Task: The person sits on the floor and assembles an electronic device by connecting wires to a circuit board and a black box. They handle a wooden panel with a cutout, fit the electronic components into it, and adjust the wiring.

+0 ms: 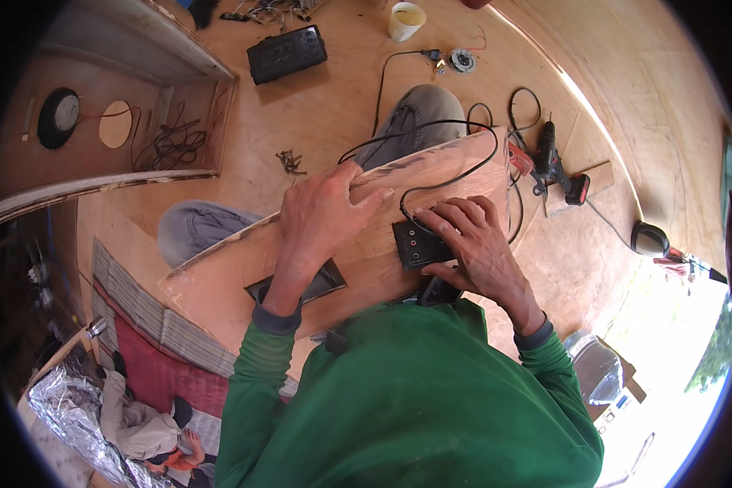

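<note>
Across my lap lies a wooden board [366, 244] with a rectangular cut-out [321, 283] near its left part. My left hand [324, 207] grips the board's far edge, its thumb along the top face and its other fingertips hidden beyond the edge. On the right part of the board is a small black panel [413, 244] with a few round sockets. My right hand [473, 244] is curled over its right side, covering part of it. A black cable [455, 183] loops over the board to this panel. Whether the panel sits in an opening cannot be seen.
An open wooden cabinet [154, 89] with a speaker and wires stands at left. Ahead lie a black box-shaped device [287, 54], a cup [407, 20], a wire spool [462, 60] and screws [290, 162]. A cordless drill [551, 159] lies right. Another person [142, 419] is at lower left.
</note>
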`<act>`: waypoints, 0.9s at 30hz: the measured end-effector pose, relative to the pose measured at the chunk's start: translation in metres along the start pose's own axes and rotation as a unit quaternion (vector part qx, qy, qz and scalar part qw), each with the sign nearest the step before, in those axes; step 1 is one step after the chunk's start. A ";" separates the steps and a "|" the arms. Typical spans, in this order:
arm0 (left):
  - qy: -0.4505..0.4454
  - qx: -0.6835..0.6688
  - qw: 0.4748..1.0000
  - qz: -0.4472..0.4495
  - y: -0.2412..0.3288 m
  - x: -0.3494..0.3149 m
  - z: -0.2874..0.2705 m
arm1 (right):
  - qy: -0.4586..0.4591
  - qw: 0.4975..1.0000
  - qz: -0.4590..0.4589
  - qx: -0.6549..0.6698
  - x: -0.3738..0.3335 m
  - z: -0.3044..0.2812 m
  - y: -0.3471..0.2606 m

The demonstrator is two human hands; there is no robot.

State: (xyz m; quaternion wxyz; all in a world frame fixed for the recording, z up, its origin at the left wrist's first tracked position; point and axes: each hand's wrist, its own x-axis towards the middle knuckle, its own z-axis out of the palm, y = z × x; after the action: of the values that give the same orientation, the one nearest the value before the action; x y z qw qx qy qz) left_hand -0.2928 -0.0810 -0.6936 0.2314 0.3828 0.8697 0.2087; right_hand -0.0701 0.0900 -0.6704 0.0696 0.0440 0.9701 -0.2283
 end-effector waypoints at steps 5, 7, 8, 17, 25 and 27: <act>-0.002 -0.001 1.000 0.002 0.001 -0.001 -0.001 | -0.028 1.000 0.000 0.013 0.002 -0.002 -0.003; -0.001 -0.003 1.000 0.003 0.002 -0.002 -0.002 | -0.029 0.999 0.008 0.027 0.003 -0.003 -0.003; -0.001 -0.005 1.000 0.004 0.002 -0.002 -0.002 | -0.030 0.999 0.012 0.035 0.004 -0.004 -0.003; -0.014 -0.010 1.000 -0.014 0.003 -0.004 -0.007 | -0.029 0.999 0.001 0.018 0.007 -0.008 -0.002; 0.009 -0.007 1.000 0.002 -0.001 -0.005 -0.006 | -0.028 0.998 0.004 0.058 0.004 -0.003 0.001; 0.003 -0.007 1.000 -0.003 -0.001 -0.006 -0.007 | -0.036 0.998 0.011 0.055 0.003 -0.005 -0.001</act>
State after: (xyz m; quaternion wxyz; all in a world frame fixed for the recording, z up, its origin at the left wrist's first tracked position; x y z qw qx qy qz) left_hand -0.2936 -0.0870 -0.6872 0.2318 0.3777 0.8702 0.2153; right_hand -0.0741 0.0918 -0.6663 0.1046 0.0498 0.9523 -0.2822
